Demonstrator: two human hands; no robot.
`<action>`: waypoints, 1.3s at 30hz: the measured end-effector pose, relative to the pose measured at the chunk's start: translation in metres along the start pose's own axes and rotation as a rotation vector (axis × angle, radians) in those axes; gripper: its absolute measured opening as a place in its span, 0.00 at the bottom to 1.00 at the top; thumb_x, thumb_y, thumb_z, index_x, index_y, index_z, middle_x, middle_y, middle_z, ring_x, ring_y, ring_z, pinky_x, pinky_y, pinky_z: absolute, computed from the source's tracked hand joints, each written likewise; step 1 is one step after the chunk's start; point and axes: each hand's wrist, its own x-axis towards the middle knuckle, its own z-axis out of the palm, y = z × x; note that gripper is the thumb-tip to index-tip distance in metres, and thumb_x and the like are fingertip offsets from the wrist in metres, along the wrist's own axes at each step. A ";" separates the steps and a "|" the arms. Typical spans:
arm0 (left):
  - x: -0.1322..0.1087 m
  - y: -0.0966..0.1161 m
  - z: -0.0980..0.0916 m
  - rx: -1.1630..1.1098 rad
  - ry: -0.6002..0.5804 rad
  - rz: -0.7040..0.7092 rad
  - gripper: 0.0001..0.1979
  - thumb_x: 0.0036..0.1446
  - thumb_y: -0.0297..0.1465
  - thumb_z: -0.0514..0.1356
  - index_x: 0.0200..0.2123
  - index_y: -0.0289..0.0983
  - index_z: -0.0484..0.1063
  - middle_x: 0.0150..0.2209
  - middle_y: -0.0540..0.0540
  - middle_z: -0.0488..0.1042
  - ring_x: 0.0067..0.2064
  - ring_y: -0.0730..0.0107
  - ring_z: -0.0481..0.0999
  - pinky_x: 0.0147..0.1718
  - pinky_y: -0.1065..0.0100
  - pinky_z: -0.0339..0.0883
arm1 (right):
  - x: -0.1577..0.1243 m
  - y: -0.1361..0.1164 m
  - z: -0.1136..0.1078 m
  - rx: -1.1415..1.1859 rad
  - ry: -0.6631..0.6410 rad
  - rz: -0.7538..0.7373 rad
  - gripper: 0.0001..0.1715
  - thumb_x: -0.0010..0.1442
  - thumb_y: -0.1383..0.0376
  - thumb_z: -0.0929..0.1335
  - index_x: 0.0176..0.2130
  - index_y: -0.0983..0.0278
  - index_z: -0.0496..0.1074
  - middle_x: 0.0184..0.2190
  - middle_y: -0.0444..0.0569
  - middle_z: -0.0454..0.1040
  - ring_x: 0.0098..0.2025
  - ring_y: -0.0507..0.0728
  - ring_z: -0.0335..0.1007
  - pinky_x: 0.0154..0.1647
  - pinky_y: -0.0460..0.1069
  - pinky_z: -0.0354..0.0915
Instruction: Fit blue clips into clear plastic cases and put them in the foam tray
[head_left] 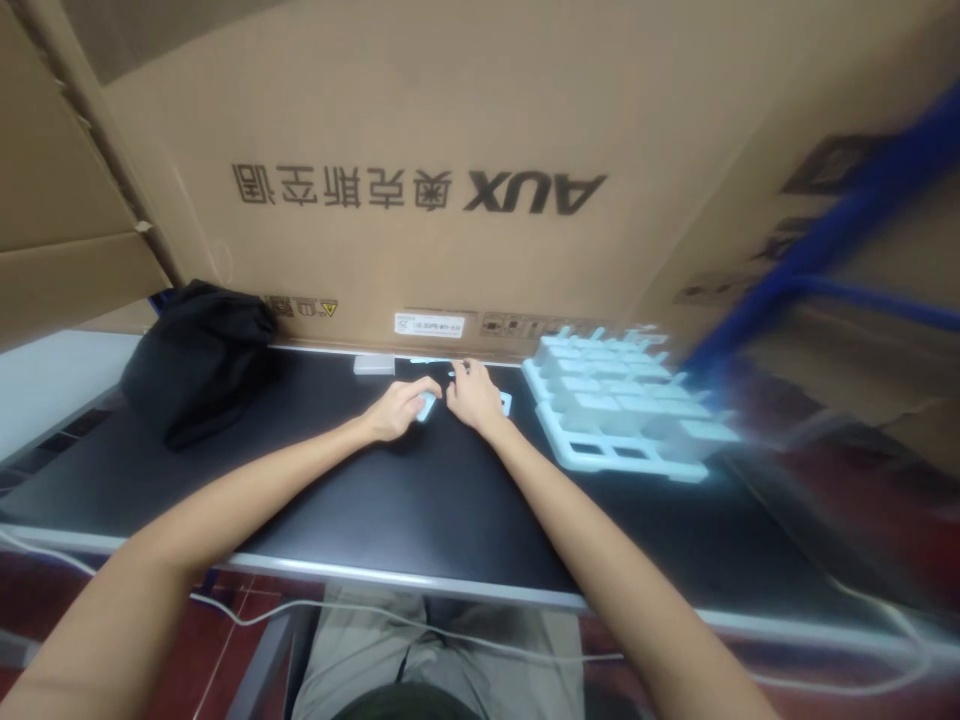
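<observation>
My left hand (396, 410) is closed around a small light-blue plastic piece (426, 406), held just above the black table top. Beside it, my right hand (474, 396) reaches forward with its fingers apart, low over the table. A flat light-blue piece with a dark hole (506, 404) shows at the right edge of that hand and is partly covered by it. Beyond the fingertips lies a thin light-blue strip (429, 360). The exact kind of these pieces is too small to make out.
To the right stands a light-blue rack (600, 461) bearing rows of pale blocks. A small light-grey box (373, 365) lies near the back edge. Black cloth (202, 355) is heaped at left. A large cardboard box (360, 120) walls off the back; a blue metal frame (825, 240) rises at right.
</observation>
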 end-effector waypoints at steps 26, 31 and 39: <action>0.009 0.011 0.016 -1.036 0.024 -0.251 0.20 0.58 0.51 0.58 0.40 0.39 0.64 0.20 0.58 0.61 0.17 0.78 0.55 0.19 0.74 0.52 | -0.007 -0.008 -0.041 0.801 0.259 -0.019 0.05 0.65 0.65 0.54 0.35 0.57 0.52 0.28 0.44 0.59 0.28 0.56 0.56 0.32 0.50 0.58; 0.004 0.006 0.023 -0.678 0.023 -0.148 0.23 0.61 0.49 0.62 0.48 0.39 0.64 0.29 0.54 0.66 0.28 0.75 0.66 0.30 0.70 0.64 | -0.025 -0.046 -0.090 1.814 0.149 -0.244 0.17 0.63 0.55 0.57 0.28 0.59 0.46 0.24 0.41 0.45 0.25 0.53 0.43 0.28 0.49 0.52; 0.002 -0.008 0.025 -0.223 0.038 -0.024 0.33 0.55 0.34 0.67 0.59 0.40 0.54 0.54 0.40 0.65 0.55 0.55 0.71 0.57 0.53 0.68 | -0.041 -0.073 -0.086 1.905 0.026 -0.203 0.17 0.58 0.58 0.62 0.26 0.59 0.48 0.22 0.40 0.46 0.25 0.52 0.39 0.27 0.48 0.47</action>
